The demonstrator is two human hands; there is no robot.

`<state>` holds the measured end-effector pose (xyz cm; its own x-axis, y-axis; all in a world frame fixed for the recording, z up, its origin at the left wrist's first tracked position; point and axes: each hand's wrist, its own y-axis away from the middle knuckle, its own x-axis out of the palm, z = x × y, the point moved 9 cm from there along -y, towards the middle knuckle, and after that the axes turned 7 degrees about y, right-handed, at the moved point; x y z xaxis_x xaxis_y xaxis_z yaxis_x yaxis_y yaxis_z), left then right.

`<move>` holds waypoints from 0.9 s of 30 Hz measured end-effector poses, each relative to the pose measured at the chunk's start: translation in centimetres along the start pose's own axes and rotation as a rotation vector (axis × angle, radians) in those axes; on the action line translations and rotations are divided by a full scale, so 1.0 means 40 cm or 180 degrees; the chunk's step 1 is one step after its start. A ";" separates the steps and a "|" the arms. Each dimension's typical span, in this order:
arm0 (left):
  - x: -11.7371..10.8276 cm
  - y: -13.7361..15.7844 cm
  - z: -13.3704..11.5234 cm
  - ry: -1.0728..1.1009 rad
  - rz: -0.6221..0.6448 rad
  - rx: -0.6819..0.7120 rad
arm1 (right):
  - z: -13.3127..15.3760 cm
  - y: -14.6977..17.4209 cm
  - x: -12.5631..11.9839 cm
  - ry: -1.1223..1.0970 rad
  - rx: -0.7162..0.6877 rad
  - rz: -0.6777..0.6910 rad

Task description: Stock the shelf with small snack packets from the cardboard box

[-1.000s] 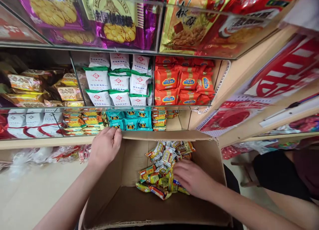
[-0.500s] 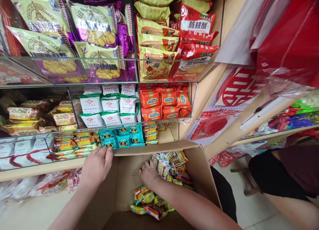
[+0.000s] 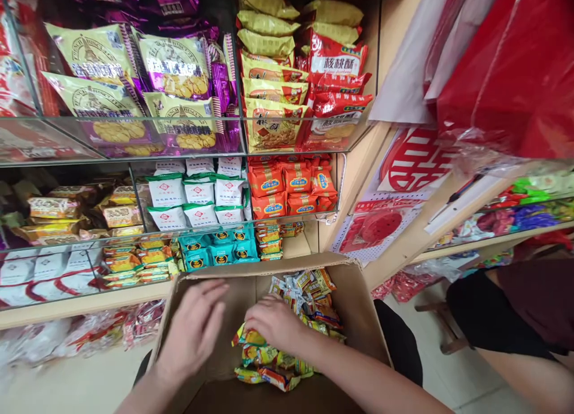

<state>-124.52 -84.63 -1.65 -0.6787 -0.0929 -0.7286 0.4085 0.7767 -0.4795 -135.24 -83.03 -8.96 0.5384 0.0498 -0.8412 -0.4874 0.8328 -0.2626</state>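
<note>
A cardboard box [image 3: 309,263] stands before me, with small wrapped snacks [image 3: 314,282] heaped along its right side. Inside it my right hand [image 3: 271,321] is closed over a yellow snack packet [image 3: 252,336], its fingers curled down on the wrapper. More yellow and orange packets [image 3: 273,378] lie loose just below that hand. My left hand [image 3: 195,324], slightly blurred, hovers over the left part of the box with fingers apart and nothing in them.
Shelves with clear front panels hold purple biscuit packs [image 3: 177,73], red shortbread packs [image 3: 336,61], white packets [image 3: 200,193] and teal packets [image 3: 219,247]. Red bags [image 3: 511,85] hang at right. A seated person's leg [image 3: 506,366] is near a wooden stool [image 3: 448,342].
My left hand has let go of the box's far rim and come down over the box. My right hand has moved nearer to me and closed on a yellow packet.
</note>
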 end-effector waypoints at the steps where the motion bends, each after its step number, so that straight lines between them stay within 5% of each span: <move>1: 0.037 0.016 -0.018 0.0317 0.0274 -0.0164 | 0.015 0.004 -0.042 -0.0209 -0.0031 -0.0084; 4: 0.157 0.061 -0.056 0.1414 0.1055 -0.0957 | 0.042 0.019 -0.143 -0.0745 -0.0099 -0.0262; 6: 0.207 0.079 -0.068 0.2099 0.1130 -0.1502 | 0.023 0.037 -0.180 -0.1055 0.0232 -0.0478; 11: 0.212 0.090 -0.044 0.2778 -0.0073 -0.2401 | -0.092 0.140 -0.167 -0.1889 0.1718 -0.1437; 15: 0.237 0.104 -0.054 0.3115 -0.0232 -0.2751 | -0.116 0.178 -0.108 -0.1886 0.1977 -0.1462; 20: 0.226 0.118 -0.053 0.2625 -0.0191 -0.2880 | -0.128 0.198 -0.076 -0.1911 0.2240 -0.1621; 27: 0.198 0.117 -0.065 0.2585 -0.0372 -0.2774 | -0.116 0.210 0.010 -0.3429 0.3064 -0.1535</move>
<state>-129.58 -80.12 -8.40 -0.9994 -0.0139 -0.0303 -0.0197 0.9798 0.1992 -142.31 -78.58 -13.72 0.9468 -0.3121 0.0784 0.2663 0.8967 0.3536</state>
